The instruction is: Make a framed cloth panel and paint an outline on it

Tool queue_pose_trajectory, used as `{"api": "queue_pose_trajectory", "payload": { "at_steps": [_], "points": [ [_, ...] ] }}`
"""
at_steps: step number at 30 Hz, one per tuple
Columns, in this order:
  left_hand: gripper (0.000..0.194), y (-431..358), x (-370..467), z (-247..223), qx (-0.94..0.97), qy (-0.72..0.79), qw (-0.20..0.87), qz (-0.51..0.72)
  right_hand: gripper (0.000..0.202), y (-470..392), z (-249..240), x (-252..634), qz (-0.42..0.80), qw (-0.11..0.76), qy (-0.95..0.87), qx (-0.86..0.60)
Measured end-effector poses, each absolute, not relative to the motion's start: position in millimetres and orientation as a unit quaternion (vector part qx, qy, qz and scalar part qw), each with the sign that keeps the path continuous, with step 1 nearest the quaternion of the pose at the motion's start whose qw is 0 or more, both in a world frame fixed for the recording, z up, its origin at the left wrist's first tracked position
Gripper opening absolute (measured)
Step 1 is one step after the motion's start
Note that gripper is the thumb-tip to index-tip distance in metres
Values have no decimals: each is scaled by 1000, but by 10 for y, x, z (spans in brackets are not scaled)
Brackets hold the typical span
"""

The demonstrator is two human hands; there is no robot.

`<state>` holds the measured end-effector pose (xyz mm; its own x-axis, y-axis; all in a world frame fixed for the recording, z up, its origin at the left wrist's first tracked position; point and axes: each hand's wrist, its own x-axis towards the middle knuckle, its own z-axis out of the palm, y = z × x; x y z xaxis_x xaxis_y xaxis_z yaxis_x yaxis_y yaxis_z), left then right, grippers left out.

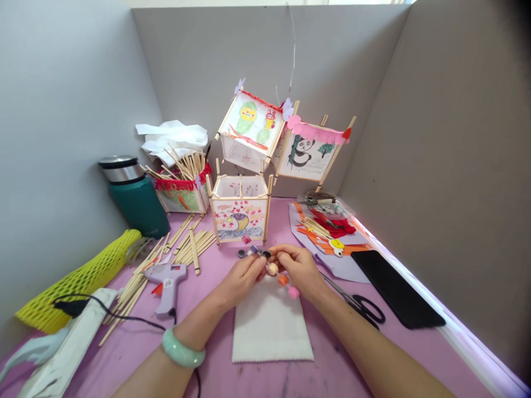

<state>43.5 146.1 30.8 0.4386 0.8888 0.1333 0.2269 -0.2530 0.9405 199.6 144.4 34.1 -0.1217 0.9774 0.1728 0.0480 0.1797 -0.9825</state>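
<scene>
Both my hands meet over the middle of the table, closed on a strip of small coloured paint pots (272, 269). My left hand (243, 278) pinches the strip's left part, near dark and purple pots. My right hand (301, 269) has its fingers bent around the other side, by the black pot; beige, orange and pink pots hang below it. The fingertips partly hide the strip. Beneath the hands lies a white cloth-like sheet (271, 337) with a zigzag edge. Just behind them stands a stick-framed paper lantern (240, 218) with a moon drawing.
Two more lanterns, with caterpillar (249, 119) and panda (307, 152) drawings, stand behind. Left are a glue gun (168, 284), wooden sticks (193, 249), a green bottle (136, 202) and a power strip (70, 348). Right are scissors (365, 309), a black phone (396, 287) and coloured felt (348, 268).
</scene>
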Motion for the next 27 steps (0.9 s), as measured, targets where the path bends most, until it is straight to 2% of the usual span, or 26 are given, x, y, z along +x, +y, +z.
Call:
{"api": "queue_pose_trajectory", "payload": {
  "at_steps": [3, 6, 11, 15, 18, 24, 27],
  "points": [
    [38, 1480, 410, 331, 683, 394, 491, 369, 31, 1443, 358, 2017, 493, 498, -583, -410],
    [39, 1483, 404, 353, 671, 398, 502, 372, 37, 1450, 326, 2023, 457, 477, -628, -412],
    [37, 1515, 393, 343, 667, 416, 492, 374, 26, 1518, 249, 2093, 342, 463, -688, -443],
    [48, 1614, 323, 266, 649, 473, 431, 411, 19, 1586, 175, 2181, 178, 432, -736, -490],
    [53, 1681, 246, 211, 641, 526, 350, 436, 19, 1610, 114, 2205, 128, 395, -765, -492],
    [25, 1711, 185, 145, 703, 557, 221, 382, 18, 1630, 45, 2191, 85, 332, -808, -480],
    [22, 1723, 180, 101, 728, 565, 185, 341, 20, 1625, 61, 2213, 64, 308, -814, -489]
  ]
}}
